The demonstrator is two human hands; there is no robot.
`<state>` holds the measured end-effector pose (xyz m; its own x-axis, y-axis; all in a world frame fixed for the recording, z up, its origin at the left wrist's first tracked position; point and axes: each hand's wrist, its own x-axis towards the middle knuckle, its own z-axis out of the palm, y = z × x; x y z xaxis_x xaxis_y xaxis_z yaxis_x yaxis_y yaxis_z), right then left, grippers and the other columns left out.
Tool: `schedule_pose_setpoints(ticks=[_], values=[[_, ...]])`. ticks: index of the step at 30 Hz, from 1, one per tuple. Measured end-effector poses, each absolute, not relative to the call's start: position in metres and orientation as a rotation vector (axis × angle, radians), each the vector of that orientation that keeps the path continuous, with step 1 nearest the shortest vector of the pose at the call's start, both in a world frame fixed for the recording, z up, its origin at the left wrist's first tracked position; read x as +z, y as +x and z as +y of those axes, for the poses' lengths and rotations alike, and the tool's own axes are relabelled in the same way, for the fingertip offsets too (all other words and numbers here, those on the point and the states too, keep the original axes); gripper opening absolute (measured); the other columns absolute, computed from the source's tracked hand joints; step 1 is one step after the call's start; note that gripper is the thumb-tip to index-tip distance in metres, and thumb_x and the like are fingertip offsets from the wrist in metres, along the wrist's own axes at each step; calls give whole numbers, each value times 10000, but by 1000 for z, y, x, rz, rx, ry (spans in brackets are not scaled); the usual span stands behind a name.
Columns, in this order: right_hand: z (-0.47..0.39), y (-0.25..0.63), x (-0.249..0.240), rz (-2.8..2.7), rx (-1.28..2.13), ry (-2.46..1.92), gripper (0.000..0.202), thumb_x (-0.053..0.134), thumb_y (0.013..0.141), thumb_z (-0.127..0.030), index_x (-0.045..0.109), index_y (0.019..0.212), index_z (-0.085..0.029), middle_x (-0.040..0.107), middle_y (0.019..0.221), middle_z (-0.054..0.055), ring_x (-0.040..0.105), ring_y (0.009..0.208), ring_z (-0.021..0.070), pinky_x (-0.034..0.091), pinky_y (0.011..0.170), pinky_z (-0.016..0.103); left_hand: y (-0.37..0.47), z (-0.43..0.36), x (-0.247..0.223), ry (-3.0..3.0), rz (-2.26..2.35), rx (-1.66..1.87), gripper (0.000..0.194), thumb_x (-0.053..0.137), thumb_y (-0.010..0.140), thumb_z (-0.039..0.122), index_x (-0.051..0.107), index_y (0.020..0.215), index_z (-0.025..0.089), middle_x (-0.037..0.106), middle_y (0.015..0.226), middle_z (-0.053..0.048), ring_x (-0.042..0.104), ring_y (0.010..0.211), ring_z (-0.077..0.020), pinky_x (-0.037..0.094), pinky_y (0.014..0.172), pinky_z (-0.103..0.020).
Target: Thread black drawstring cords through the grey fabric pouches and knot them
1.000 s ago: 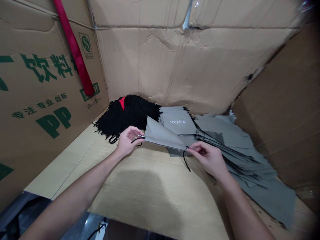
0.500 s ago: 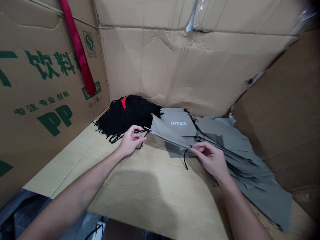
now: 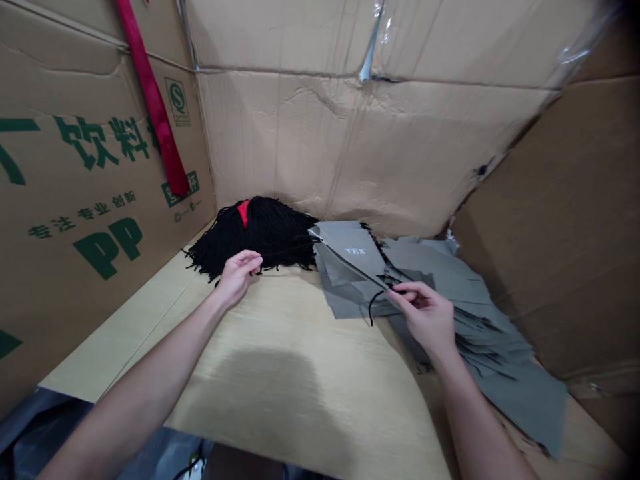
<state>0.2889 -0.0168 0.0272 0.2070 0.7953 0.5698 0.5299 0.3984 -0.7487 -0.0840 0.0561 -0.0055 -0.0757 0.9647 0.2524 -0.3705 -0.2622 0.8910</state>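
Note:
My left hand (image 3: pixel 240 277) is closed in a pinch on a black cord (image 3: pixel 285 252), which runs to the upper corner of a small grey pouch (image 3: pixel 353 268). The dark cord is hard to separate from the black heap behind it. With thumb and forefinger, my right hand (image 3: pixel 425 313) grips the pouch's near right corner, where a short black cord end (image 3: pixel 371 308) dangles. Under and behind the held pouch lies a stack of grey pouches (image 3: pixel 340 232) with white lettering, partly covered.
A heap of black cords (image 3: pixel 270 227) with a red tie lies at the back left. Loose grey fabric pieces (image 3: pixel 515 387) spread along the right. Cardboard walls (image 3: pixel 280 147) enclose the pale tabletop (image 3: pixel 260 393); a red ribbon (image 3: pixel 159 113) hangs on the left wall.
My left hand has moved left, away from the pouch, with the cord drawn out between them. My right hand stays at its corner, and the pouch sits flatter and narrower over the stack.

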Motion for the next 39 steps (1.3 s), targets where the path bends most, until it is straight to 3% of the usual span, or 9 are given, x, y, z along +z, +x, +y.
schedule_pose_setpoints(ticks=[11, 17, 22, 28, 30, 34, 37, 39], values=[[-15, 291, 22, -1525, 320, -1264, 252, 739, 738, -377, 675, 823, -148, 520, 554, -25, 448, 494, 96, 396, 490, 234, -100, 58, 9, 733, 572, 1764, 253, 797, 653, 214, 551, 707, 203, 673, 747, 28, 672, 783, -100, 555, 790, -246], [-13, 294, 12, -1599, 307, -1285, 255, 727, 758, -387, 679, 842, -151, 516, 595, -17, 448, 531, 100, 388, 512, 235, -83, 44, 12, 811, 591, 1526, 241, 821, 617, 166, 650, 787, 161, 703, 851, -16, 646, 682, -83, 548, 651, -208], [-14, 293, 11, -1675, 307, -1293, 262, 724, 762, -402, 676, 840, -157, 525, 582, -15, 450, 515, 106, 383, 498, 240, -62, 33, 9, 938, 702, 1389, 377, 830, 636, 209, 676, 968, 121, 714, 889, -97, 615, 603, -93, 399, 443, -153], [-15, 288, 12, -1721, 330, -1286, 263, 717, 764, -404, 670, 832, -154, 536, 566, -14, 469, 499, 109, 399, 491, 238, -54, 33, 6, 991, 784, 1415, 433, 754, 728, 345, 628, 1071, 113, 631, 667, -17, 455, 437, -40, 251, 382, -140], [-16, 287, 13, -1724, 330, -1287, 269, 711, 766, -412, 670, 827, -153, 542, 561, -12, 475, 493, 111, 404, 488, 238, -53, 33, 4, 1013, 805, 1382, 461, 746, 733, 351, 594, 1112, 137, 628, 651, -5, 458, 432, -50, 268, 393, -148], [-18, 283, 17, -1730, 309, -1296, 294, 701, 765, -443, 671, 808, -153, 541, 547, -10, 483, 488, 117, 409, 484, 242, -52, 39, -8, 1003, 848, 1408, 389, 714, 747, 437, 637, 953, 116, 643, 676, -37, 559, 546, -92, 398, 486, -188], [-19, 282, 18, -1745, 300, -1307, 305, 693, 769, -457, 673, 807, -155, 534, 539, -14, 473, 482, 116, 398, 480, 243, -53, 45, -16, 1017, 1026, 1479, 430, 724, 714, 485, 689, 844, 78, 649, 699, -58, 517, 527, -68, 377, 472, -184], [-19, 282, 18, -1755, 298, -1317, 299, 688, 775, -452, 674, 811, -156, 532, 540, -16, 466, 483, 114, 389, 480, 242, -55, 46, -18, 1053, 1115, 1474, 450, 767, 666, 461, 714, 889, 74, 643, 670, -45, 477, 489, -58, 331, 434, -177]])
